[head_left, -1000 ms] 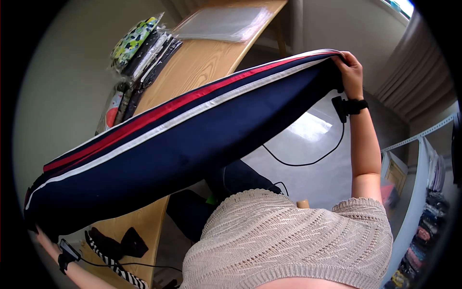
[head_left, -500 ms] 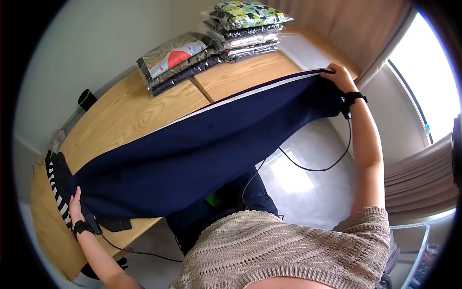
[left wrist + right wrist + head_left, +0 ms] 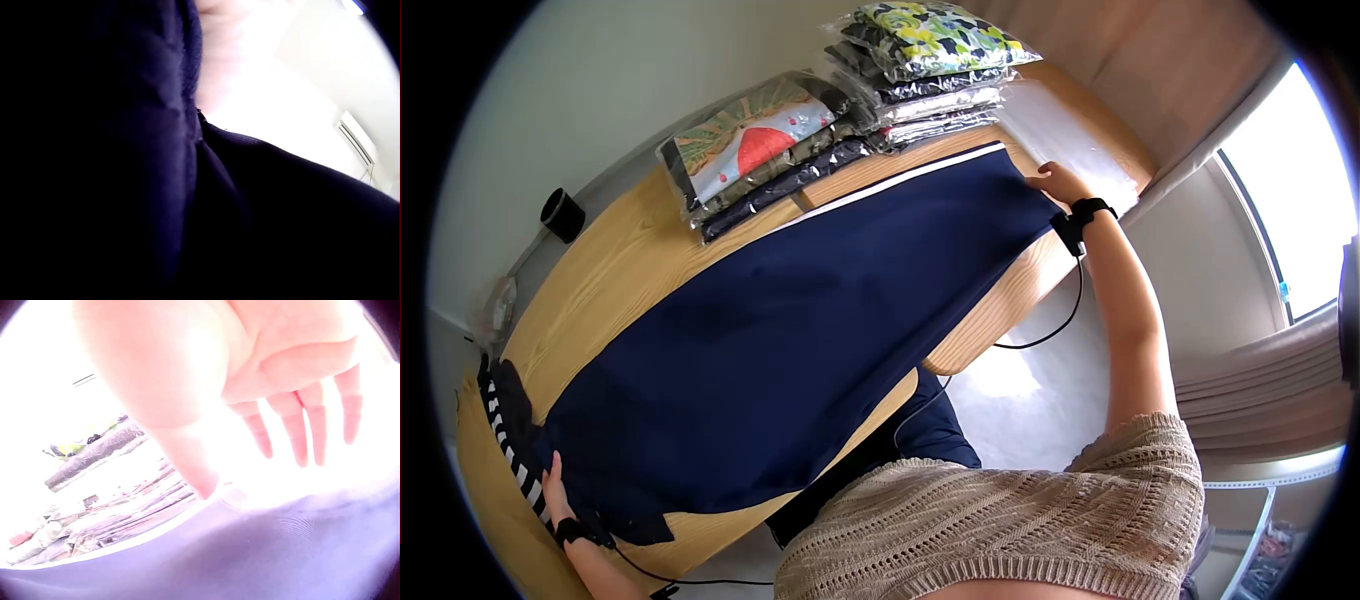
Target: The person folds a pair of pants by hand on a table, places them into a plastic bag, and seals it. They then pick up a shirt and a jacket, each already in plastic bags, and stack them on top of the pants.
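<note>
Dark blue trousers [image 3: 770,330] with a white stripe along the far edge lie spread across the wooden table. At their right end is the right hand [image 3: 1065,186]; in the right wrist view this hand [image 3: 275,369] has its fingers straight and apart, with the thumb tip close to the cloth [image 3: 262,550]. Beside the trousers' left end is the left hand [image 3: 557,497], one finger pointing up along the cloth and the others hidden. In the left wrist view, dark cloth [image 3: 150,162] covers part of this hand [image 3: 219,56], so its grasp cannot be told.
Bagged folded clothes stand in two stacks, one lower [image 3: 770,150] and one taller [image 3: 940,80], at the table's far side. Clear plastic bags [image 3: 1070,140] lie at the right. A black cup [image 3: 562,215] stands far left; striped cloth [image 3: 508,440] lies near left.
The trousers have come down from being held stretched in the air to lying on the table. The right hand has moved left and down, and its fingers have opened. The head view has turned.
</note>
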`<action>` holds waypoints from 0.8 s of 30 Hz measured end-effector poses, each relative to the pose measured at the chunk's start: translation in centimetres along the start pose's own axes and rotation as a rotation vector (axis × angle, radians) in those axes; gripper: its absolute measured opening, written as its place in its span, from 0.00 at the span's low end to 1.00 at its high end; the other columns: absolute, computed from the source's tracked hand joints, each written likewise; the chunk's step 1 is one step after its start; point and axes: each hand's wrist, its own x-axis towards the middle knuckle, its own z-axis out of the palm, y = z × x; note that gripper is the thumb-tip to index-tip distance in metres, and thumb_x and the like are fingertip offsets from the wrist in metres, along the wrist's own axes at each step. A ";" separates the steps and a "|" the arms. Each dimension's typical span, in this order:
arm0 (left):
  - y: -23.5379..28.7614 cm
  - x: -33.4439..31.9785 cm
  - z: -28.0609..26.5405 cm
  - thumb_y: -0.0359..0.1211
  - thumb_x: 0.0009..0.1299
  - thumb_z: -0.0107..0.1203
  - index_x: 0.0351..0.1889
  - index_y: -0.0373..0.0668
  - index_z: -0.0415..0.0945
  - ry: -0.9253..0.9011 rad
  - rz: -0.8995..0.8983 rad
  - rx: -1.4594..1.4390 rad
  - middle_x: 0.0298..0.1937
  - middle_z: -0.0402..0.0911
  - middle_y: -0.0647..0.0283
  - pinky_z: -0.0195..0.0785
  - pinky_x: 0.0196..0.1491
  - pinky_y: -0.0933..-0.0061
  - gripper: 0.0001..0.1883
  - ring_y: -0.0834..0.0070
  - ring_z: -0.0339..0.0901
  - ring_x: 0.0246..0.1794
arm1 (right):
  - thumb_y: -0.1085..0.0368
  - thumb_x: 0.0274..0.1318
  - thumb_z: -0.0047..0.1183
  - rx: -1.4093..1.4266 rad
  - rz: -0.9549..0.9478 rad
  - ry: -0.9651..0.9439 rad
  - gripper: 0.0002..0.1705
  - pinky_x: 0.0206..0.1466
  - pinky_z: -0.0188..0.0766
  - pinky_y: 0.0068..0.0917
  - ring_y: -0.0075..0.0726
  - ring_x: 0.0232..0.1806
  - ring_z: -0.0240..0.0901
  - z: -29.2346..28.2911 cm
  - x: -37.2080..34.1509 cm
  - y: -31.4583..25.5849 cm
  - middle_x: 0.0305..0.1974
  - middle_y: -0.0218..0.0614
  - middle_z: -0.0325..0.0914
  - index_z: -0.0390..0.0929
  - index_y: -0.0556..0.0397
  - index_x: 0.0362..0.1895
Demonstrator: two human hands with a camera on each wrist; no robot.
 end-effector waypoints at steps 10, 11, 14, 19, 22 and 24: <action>1.2 -1.2 1.2 0.50 0.65 0.57 0.63 0.34 0.63 0.008 0.058 -0.098 0.62 0.69 0.59 0.58 0.61 0.71 0.36 0.66 0.67 0.59 | 0.53 0.46 0.65 0.413 0.276 -0.112 0.21 0.15 0.60 0.22 0.25 0.11 0.60 2.4 -4.5 3.9 0.16 0.30 0.67 0.76 0.58 0.27; 1.6 -2.1 1.3 0.50 0.65 0.57 0.62 0.34 0.64 0.012 0.096 -0.094 0.62 0.69 0.59 0.58 0.61 0.70 0.35 0.66 0.67 0.59 | 0.55 0.48 0.64 0.521 0.251 -0.098 0.19 0.16 0.60 0.22 0.25 0.12 0.61 2.6 -4.4 4.7 0.17 0.29 0.68 0.76 0.58 0.30; 1.3 -2.0 1.6 0.49 0.65 0.58 0.61 0.34 0.66 0.010 0.199 -0.148 0.60 0.71 0.59 0.57 0.60 0.71 0.34 0.67 0.68 0.58 | 0.61 0.50 0.63 0.804 0.254 0.092 0.16 0.18 0.66 0.22 0.25 0.18 0.66 2.4 -5.5 2.8 0.22 0.32 0.72 0.75 0.59 0.36; 2.6 -3.3 2.2 0.49 0.64 0.60 0.59 0.32 0.67 0.026 0.160 -0.141 0.59 0.71 0.59 0.56 0.62 0.71 0.34 0.69 0.67 0.59 | 0.59 0.48 0.62 0.435 0.136 0.459 0.25 0.39 0.74 0.33 0.42 0.36 0.75 2.8 -0.2 10.6 0.36 0.46 0.77 0.71 0.59 0.49; 7.0 -8.6 1.8 0.50 0.64 0.59 0.56 0.34 0.71 -0.249 0.035 -0.449 0.55 0.75 0.60 0.62 0.58 0.69 0.31 0.69 0.72 0.53 | 0.56 0.51 0.59 0.220 0.055 0.554 0.31 0.59 0.63 0.38 0.52 0.58 0.67 2.5 -6.5 -0.4 0.53 0.53 0.72 0.67 0.56 0.57; 9.0 -12.6 1.8 0.48 0.66 0.56 0.52 0.38 0.74 -0.298 0.011 -0.610 0.52 0.78 0.62 0.66 0.56 0.70 0.25 0.71 0.76 0.49 | 0.61 0.54 0.57 0.462 -0.355 0.373 0.28 0.63 0.59 0.36 0.48 0.61 0.64 3.0 -14.3 -8.9 0.56 0.48 0.70 0.68 0.55 0.58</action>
